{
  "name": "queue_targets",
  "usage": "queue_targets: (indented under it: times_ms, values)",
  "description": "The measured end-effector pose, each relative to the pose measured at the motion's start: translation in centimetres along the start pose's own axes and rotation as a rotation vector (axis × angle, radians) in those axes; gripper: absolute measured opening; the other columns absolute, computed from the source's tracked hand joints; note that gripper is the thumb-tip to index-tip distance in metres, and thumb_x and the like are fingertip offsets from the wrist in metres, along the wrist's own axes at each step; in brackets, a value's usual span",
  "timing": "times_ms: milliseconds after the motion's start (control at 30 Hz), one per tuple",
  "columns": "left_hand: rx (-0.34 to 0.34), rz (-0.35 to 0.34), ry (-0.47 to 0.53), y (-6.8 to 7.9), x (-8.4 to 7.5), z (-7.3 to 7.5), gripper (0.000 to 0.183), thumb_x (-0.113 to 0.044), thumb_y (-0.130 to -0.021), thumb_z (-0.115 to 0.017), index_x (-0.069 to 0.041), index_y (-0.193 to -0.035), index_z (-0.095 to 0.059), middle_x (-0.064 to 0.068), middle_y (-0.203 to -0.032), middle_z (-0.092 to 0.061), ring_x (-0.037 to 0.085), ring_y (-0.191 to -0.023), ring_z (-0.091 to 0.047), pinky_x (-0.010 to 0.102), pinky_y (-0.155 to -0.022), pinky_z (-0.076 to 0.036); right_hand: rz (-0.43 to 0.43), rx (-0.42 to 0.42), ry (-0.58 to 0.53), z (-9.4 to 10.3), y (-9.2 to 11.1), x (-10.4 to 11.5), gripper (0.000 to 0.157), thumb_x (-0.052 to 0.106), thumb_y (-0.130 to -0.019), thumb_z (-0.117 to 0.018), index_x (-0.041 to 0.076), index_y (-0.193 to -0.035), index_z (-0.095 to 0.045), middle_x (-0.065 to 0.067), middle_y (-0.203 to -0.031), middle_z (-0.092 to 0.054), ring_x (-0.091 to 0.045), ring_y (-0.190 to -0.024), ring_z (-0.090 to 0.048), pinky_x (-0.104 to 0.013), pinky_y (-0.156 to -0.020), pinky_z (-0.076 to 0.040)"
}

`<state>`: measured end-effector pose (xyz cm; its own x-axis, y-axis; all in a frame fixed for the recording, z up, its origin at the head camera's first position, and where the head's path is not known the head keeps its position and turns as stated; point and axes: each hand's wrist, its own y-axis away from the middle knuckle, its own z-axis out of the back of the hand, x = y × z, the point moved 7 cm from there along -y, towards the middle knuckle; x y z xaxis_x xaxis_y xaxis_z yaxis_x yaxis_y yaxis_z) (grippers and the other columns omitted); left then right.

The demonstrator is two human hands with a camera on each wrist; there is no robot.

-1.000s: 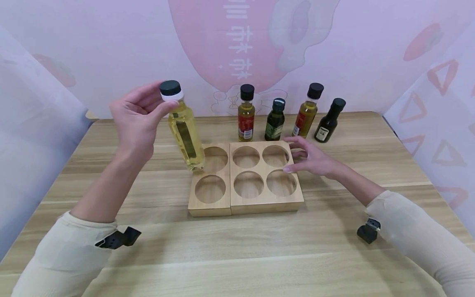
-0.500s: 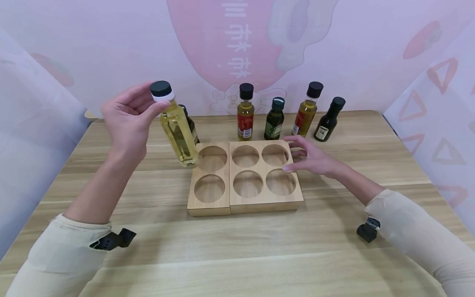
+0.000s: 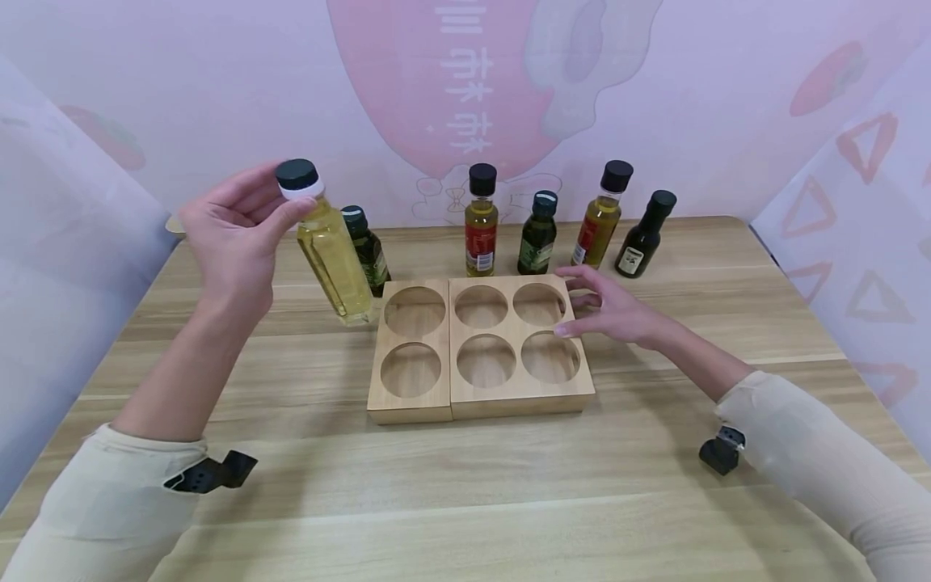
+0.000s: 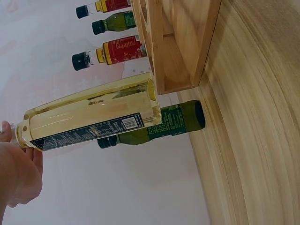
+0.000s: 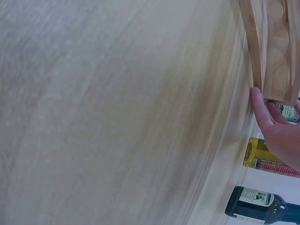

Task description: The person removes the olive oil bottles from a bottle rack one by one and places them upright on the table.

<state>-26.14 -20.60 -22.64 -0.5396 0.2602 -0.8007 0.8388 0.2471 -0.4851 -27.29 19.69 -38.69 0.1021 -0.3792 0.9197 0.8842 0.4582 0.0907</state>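
Note:
My left hand (image 3: 236, 230) pinches an oil bottle (image 3: 333, 263) by its neck, just below the dark cap. Pale yellow oil fills the clear bottle, which is tilted in the air left of a wooden bottle rack (image 3: 473, 394). A dark printed label (image 4: 89, 132) shows on it in the left wrist view. The rack has round holes, two in its left section and several in the right one. Against the rack's right side rests my right hand (image 3: 618, 311), fingers spread, thumb tip at the top edge. Behind the held bottle stands a dark green bottle (image 3: 374, 263).
Along the back of the table (image 3: 465, 501) stand two red-labelled oil bottles (image 3: 481, 234) (image 3: 600, 226), a short green-labelled bottle (image 3: 538, 238) and a slim dark bottle (image 3: 642, 238). A printed backdrop (image 3: 254, 81) rises right behind them.
My left hand has carried the oil bottle leftward, away from over the rack's left section. The dark green bottle behind it has come into view. My right hand stays at the rack.

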Motion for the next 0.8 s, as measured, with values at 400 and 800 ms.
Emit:
queue_targets:
  times_ms: [400,800]
  values:
    - [-0.049,0.072,-0.001,-0.2,0.8,1.7,0.037,0.024,-0.074,-0.079,0.012,-0.109,-0.075,0.015,-0.096,-0.079,0.02,-0.081,-0.077,0.026,-0.079,-0.061,0.006,0.002,-0.008,0.0,0.0,0.0,0.086,0.006,-0.086,-0.081,0.004,-0.157,-0.032,-0.025,-0.151,-0.042,-0.045,-0.139,-0.047,-0.059,-0.112,-0.041]
    - [-0.083,0.12,-0.005,-0.5,1.6,3.4,0.04,0.022,-0.072,-0.082,0.011,-0.11,-0.075,0.013,-0.096,-0.079,0.019,-0.082,-0.077,0.025,-0.079,-0.061,0.019,0.006,-0.008,-0.1,-0.1,0.0,0.086,0.005,-0.086,-0.081,0.002,-0.157,-0.032,-0.025,-0.151,-0.043,-0.044,-0.138,-0.048,-0.054,-0.109,-0.045]
